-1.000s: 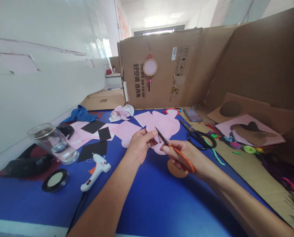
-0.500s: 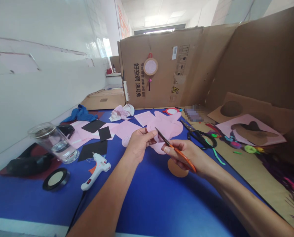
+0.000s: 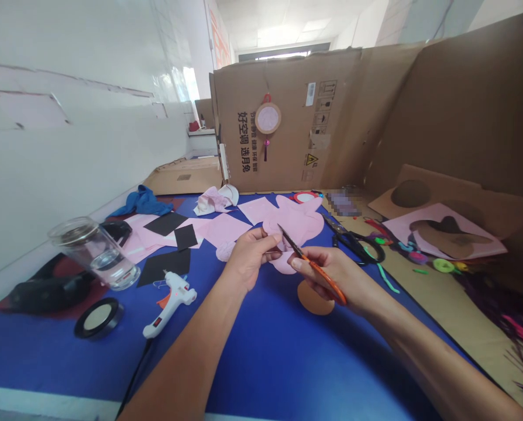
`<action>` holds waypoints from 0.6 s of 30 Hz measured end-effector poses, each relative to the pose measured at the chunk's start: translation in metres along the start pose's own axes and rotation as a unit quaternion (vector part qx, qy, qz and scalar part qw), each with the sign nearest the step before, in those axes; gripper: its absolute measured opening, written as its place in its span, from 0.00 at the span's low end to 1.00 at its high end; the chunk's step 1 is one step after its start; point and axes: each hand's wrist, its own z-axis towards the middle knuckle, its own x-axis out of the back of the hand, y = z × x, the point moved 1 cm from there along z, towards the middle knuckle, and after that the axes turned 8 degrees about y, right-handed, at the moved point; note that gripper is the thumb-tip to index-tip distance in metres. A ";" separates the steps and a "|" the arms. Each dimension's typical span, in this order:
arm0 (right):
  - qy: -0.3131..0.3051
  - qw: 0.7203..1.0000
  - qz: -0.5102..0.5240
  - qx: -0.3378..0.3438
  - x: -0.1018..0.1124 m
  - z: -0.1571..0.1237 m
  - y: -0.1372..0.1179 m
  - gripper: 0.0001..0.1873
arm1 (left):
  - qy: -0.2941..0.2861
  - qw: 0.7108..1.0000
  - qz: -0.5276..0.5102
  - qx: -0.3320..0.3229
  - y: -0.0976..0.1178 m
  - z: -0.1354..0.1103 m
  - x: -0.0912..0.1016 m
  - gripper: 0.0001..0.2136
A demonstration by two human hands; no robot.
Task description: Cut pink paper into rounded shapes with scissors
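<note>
My left hand (image 3: 256, 256) is closed in a pinch on a small pink paper piece (image 3: 284, 242), whose outline blends with the pink shapes behind it. My right hand (image 3: 325, 272) grips orange-handled scissors (image 3: 315, 266). Their dark blades point up and left, with the tip by the left fingertips and the pink piece. Beyond both hands lies a pink lobed cutout (image 3: 303, 219) on the blue table. Below the right hand is a tan oval piece (image 3: 315, 298), partly covered by its fingers.
To the left are a white glue gun (image 3: 169, 307), a glass jar with water (image 3: 107, 257), a roll of tape (image 3: 98, 318) and black squares (image 3: 162, 268). Black-handled scissors (image 3: 360, 245) and coloured craft bits (image 3: 444, 266) lie right. A cardboard wall (image 3: 288, 158) stands behind.
The scissors have shifted very slightly, their tip a little further right of the left fingertips. Both hands stay in nearly the same place.
</note>
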 end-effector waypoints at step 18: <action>0.004 1.000 -0.003 -0.009 -0.002 0.000 0.001 0.27 | 0.031 0.999 -0.011 -0.035 0.000 -0.003 -0.007 0.12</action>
